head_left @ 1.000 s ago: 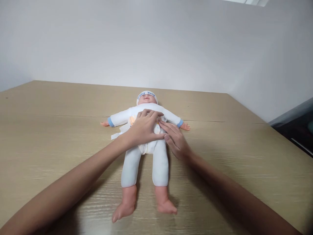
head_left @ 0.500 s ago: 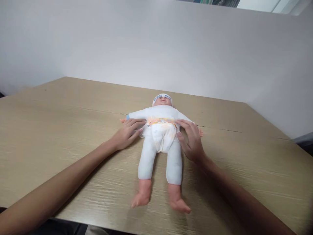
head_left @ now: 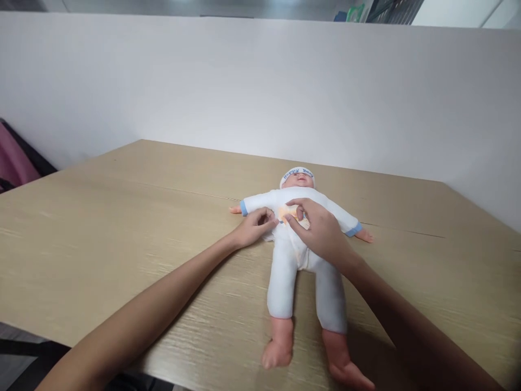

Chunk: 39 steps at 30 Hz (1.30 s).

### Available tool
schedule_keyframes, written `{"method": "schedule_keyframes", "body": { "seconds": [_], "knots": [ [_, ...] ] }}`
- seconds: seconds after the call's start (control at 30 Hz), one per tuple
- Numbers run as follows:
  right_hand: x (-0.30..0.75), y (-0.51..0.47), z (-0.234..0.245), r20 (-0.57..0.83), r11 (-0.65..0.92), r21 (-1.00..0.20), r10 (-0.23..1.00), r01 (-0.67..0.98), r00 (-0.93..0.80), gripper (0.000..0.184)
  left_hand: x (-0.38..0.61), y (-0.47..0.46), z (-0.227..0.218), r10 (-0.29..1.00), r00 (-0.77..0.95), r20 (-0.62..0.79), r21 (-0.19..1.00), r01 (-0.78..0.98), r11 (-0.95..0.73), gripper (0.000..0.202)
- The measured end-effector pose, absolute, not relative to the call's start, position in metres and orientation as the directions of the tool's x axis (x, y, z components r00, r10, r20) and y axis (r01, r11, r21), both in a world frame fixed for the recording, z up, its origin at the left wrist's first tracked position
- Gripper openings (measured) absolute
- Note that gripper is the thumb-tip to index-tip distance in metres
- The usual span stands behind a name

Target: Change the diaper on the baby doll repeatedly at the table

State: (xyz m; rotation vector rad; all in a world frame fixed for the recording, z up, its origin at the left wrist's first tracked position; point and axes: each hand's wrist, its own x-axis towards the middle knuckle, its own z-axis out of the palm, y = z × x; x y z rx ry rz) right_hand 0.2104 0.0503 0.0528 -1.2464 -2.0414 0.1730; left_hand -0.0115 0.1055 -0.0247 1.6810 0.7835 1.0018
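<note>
Fingers of the left hand (head_left: 249, 229): curled, thumb and forefinger drawn close together at the doll's waist, on the person's left of it; whether they pinch anything, one cannot tell.
Fingers of the right hand (head_left: 321, 231): bent over the doll's belly, thumb tip and forefinger tip a little apart; whether they grip the band there, one cannot tell.
Doll (head_left: 283, 274): on its back, arms spread, bare feet towards the person, clothed in white with blue cuffs.
Diaper (head_left: 300, 251): around the doll's hips, over the white suit, its orange-printed front band partly hidden by the right hand.
Cap (head_left: 299, 172): white with blue lettering, on the doll's head.
Tabletop (head_left: 183, 260): pale wood grain, beneath the doll.
Wall (head_left: 244, 92): plain and pale, beyond the doll's head.
</note>
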Motion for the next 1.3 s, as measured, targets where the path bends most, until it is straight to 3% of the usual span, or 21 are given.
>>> {"method": "schedule_keyframes", "body": {
  "seconds": [0.23, 0.43, 0.53, 0.63, 0.8, 0.9, 1.0, 1.1, 1.2, 1.3],
  "knots": [
    [0.215, 0.052, 0.047, 0.524, 0.537, -0.455, 0.806, 0.71, -0.274, 0.025, -0.015, 0.109, -0.031, 0.872, 0.415, 0.26, 0.963, -0.18, -0.202, 0.044],
    [0.214, 0.051, 0.051, 0.513, 0.55, -0.453, 0.805, 0.702, -0.3, 0.022, -0.019, 0.112, -0.035, 0.879, 0.384, 0.282, 0.955, -0.201, -0.219, 0.047],
    [0.215, 0.05, 0.053, 0.503, 0.549, -0.47, 0.81, 0.691, -0.302, 0.023, -0.027, 0.108, -0.032, 0.875, 0.344, 0.342, 0.936, -0.044, -0.348, 0.039],
    [0.214, 0.047, 0.056, 0.487, 0.543, -0.477, 0.818, 0.691, -0.305, 0.026, -0.038, 0.101, -0.027, 0.858, 0.328, 0.394, 0.852, 0.22, -0.475, 0.026],
    [0.204, 0.04, 0.063, 0.462, 0.473, -0.446, 0.849, 0.76, -0.257, 0.035, -0.055, 0.091, -0.023, 0.839, 0.376, 0.393, 0.496, 0.682, -0.538, 0.022],
    [0.194, 0.04, 0.064, 0.443, 0.427, -0.386, 0.863, 0.817, -0.242, 0.042, -0.06, 0.09, -0.023, 0.876, 0.367, 0.312, 0.418, 0.775, -0.474, 0.031],
    [0.186, 0.043, 0.063, 0.418, 0.394, -0.288, 0.872, 0.873, -0.255, 0.05, -0.064, 0.092, -0.018, 0.909, 0.358, 0.214, 0.489, 0.766, -0.417, 0.037],
    [0.181, 0.046, 0.062, 0.39, 0.352, -0.221, 0.887, 0.91, -0.249, 0.056, -0.069, 0.093, -0.006, 0.933, 0.351, 0.075, 0.654, 0.69, -0.311, 0.042],
    [0.179, 0.047, 0.06, 0.366, 0.328, -0.195, 0.899, 0.924, -0.242, 0.058, -0.072, 0.095, 0.011, 0.911, 0.408, -0.062, 0.84, 0.514, -0.173, 0.05],
    [0.178, 0.048, 0.059, 0.354, 0.317, -0.172, 0.904, 0.933, -0.241, 0.06, -0.066, 0.097, 0.027, 0.894, 0.442, -0.074, 0.947, 0.313, -0.076, 0.05]
  ]
}}
